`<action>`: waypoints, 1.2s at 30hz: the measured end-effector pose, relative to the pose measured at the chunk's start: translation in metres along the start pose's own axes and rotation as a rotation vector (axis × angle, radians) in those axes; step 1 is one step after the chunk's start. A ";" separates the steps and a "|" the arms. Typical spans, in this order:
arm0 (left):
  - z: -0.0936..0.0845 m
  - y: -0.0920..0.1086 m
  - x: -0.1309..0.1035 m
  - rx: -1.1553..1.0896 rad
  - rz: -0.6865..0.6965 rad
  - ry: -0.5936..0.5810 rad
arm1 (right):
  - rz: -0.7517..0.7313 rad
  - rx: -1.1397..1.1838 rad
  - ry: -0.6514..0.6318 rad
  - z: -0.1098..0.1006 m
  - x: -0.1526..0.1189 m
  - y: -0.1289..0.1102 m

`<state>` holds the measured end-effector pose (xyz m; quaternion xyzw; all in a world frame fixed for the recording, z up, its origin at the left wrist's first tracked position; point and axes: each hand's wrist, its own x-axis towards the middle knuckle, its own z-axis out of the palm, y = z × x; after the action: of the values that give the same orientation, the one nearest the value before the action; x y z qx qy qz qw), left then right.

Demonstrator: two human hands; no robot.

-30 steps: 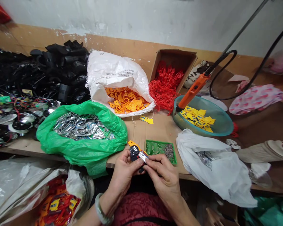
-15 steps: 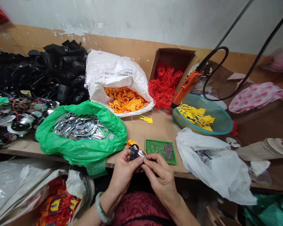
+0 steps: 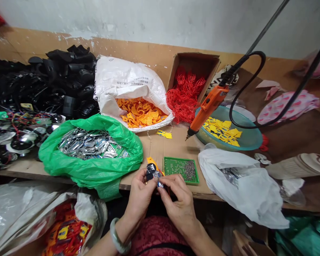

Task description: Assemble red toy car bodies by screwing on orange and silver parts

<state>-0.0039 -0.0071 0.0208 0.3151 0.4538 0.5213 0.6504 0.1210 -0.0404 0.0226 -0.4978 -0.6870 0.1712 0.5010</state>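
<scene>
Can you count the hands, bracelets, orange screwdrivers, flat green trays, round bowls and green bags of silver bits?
Hands: 2, left hand and right hand
Bracelet: 1
Orange screwdriver: 1
Green tray: 1
Bowl: 1
Green bag: 1
Total: 7

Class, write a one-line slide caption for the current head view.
Both hands hold a small part near a green tray, orange screwdriver hanging beyond.

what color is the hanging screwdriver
The screwdriver is orange, with a black lower end; it shows best in the head view.
</scene>
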 end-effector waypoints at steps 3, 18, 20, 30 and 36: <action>0.002 0.004 -0.001 0.008 0.039 -0.007 | 0.080 0.057 -0.022 -0.002 -0.001 -0.001; -0.012 -0.002 0.004 -0.025 -0.129 -0.002 | 0.020 0.015 0.437 -0.085 0.183 0.109; -0.012 -0.001 0.005 -0.014 -0.149 0.010 | 0.011 -0.013 0.434 -0.083 0.188 0.110; -0.012 0.004 0.011 0.072 -0.120 0.054 | -0.012 0.036 0.274 -0.040 0.198 0.071; -0.013 0.001 0.014 0.087 -0.149 0.042 | -0.057 0.191 0.203 -0.032 0.196 0.058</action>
<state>-0.0154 0.0063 0.0131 0.2974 0.5115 0.4578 0.6636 0.1776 0.1451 0.0956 -0.4430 -0.6271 0.1701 0.6177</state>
